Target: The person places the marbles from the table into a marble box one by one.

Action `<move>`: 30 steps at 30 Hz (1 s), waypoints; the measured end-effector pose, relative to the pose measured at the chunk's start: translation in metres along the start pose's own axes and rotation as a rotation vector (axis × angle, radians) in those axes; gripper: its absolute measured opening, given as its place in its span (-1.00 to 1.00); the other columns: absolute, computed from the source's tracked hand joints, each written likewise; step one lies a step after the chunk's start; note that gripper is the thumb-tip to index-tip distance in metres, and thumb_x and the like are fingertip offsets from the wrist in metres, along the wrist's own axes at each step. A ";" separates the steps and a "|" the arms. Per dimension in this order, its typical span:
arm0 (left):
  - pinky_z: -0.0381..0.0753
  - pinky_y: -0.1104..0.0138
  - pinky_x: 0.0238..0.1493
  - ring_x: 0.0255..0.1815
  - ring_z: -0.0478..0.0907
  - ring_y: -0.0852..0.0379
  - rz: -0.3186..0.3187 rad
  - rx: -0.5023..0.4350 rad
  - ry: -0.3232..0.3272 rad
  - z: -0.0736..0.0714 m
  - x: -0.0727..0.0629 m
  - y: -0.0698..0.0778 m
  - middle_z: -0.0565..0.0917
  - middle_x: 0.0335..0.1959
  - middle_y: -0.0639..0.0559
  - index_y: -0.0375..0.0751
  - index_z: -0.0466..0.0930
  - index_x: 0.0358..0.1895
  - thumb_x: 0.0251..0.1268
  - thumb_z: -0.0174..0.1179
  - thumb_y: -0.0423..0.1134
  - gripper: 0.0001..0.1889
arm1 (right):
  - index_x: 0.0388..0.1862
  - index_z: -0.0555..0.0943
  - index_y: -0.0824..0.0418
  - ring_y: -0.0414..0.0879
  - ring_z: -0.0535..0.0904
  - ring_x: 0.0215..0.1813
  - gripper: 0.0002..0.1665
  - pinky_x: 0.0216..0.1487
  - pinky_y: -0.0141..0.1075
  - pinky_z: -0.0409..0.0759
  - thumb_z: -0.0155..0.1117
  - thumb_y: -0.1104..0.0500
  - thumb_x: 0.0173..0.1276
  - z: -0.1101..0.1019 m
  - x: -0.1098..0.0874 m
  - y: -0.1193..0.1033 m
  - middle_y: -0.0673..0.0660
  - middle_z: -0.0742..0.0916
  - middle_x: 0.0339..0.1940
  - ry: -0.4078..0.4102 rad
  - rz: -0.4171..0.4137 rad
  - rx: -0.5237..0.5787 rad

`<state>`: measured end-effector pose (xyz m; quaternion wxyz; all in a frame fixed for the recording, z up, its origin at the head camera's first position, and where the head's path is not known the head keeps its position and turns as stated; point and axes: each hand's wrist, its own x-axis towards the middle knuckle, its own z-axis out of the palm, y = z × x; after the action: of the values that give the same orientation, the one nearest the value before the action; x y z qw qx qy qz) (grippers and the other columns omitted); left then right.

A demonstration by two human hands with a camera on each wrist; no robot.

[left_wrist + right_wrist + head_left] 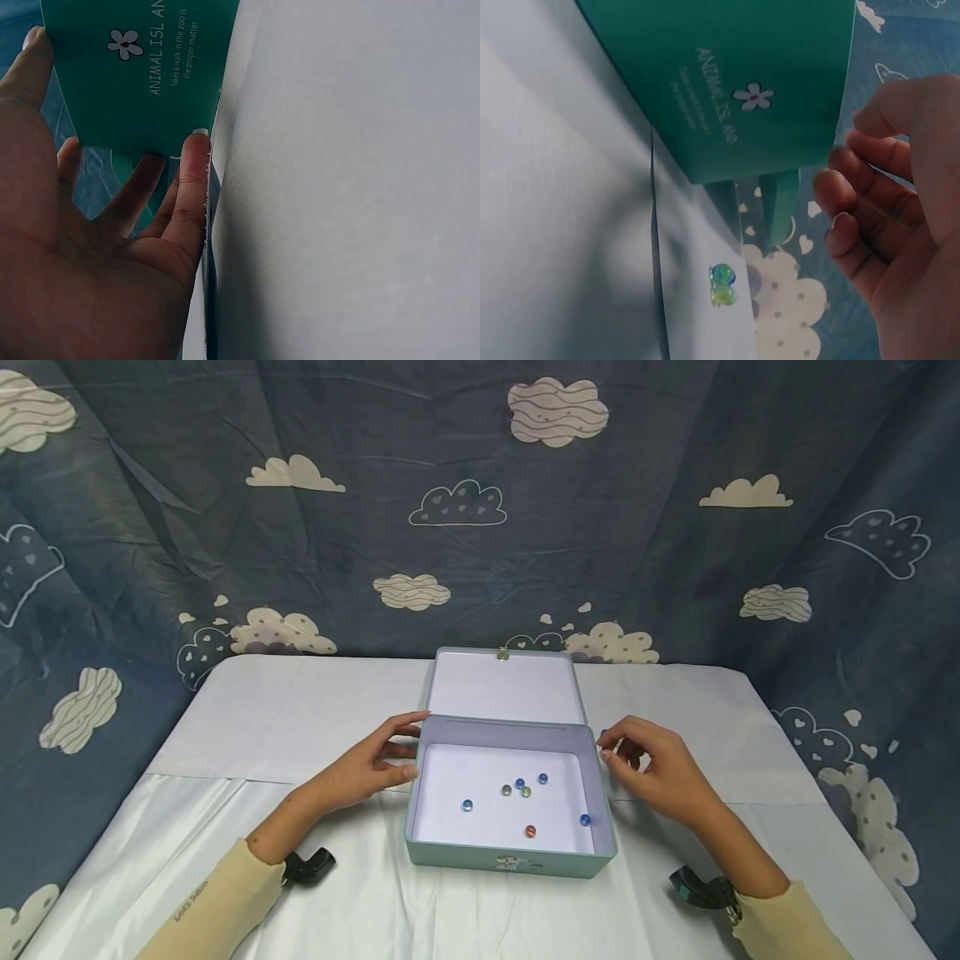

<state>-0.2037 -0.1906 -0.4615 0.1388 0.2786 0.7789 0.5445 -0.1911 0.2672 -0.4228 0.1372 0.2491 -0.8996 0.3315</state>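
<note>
A green tin box [510, 857] stands with its lid [506, 685] folded back and a pale inside. Several glass marbles lie on its floor, among them a red-orange marble [530, 832], a light blue marble [467, 806] and a dark blue marble [585, 820]. My left hand [363, 768] touches the box's left side with spread fingers, the thumb nearer the front. Beside the right rim hovers my right hand [660, 764], its fingers loosely bent; the right wrist view shows nothing between them. Two marbles [722, 285], one blue-green and one yellow-green, lie outside on the white cloth.
White cloth [300, 893] covers the table, with a fold line running across it. A dark blue curtain [375, 435] with a cloud print hangs behind and along both sides. Each wrist wears a black device, such as the left wrist camera [309, 867].
</note>
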 end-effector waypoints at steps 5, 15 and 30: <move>0.66 0.19 0.24 0.49 0.48 -0.21 0.000 -0.002 0.001 0.000 0.000 0.000 0.32 0.57 -0.16 0.29 0.07 0.71 0.58 0.30 -0.18 -0.19 | -0.08 0.73 0.12 -0.18 0.58 -0.34 -0.78 -0.31 -0.33 0.65 0.43 0.38 0.40 -0.002 0.000 0.008 -0.09 0.75 -0.19 0.021 0.022 -0.050; 0.65 0.16 0.24 0.49 0.48 -0.21 -0.006 0.000 0.004 0.000 0.000 0.001 0.32 0.57 -0.16 0.30 0.07 0.71 0.57 0.30 -0.17 -0.19 | -0.02 0.74 0.22 -0.09 0.56 -0.36 -0.78 -0.33 -0.34 0.63 0.42 0.39 0.38 -0.004 -0.001 0.031 0.05 0.74 -0.16 0.058 0.091 -0.123; 0.66 0.20 0.24 0.49 0.47 -0.21 -0.010 -0.001 0.007 0.000 0.000 0.003 0.32 0.57 -0.15 0.29 0.07 0.71 0.57 0.31 -0.17 -0.18 | 0.07 0.75 0.22 -0.07 0.53 -0.33 -0.72 -0.32 -0.37 0.59 0.42 0.35 0.40 0.005 -0.004 0.056 0.14 0.73 -0.01 -0.064 0.207 -0.172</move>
<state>-0.2024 -0.1900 -0.4588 0.1388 0.2727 0.7806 0.5450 -0.2182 0.3027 -0.4579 0.0946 0.1527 -0.9495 0.2573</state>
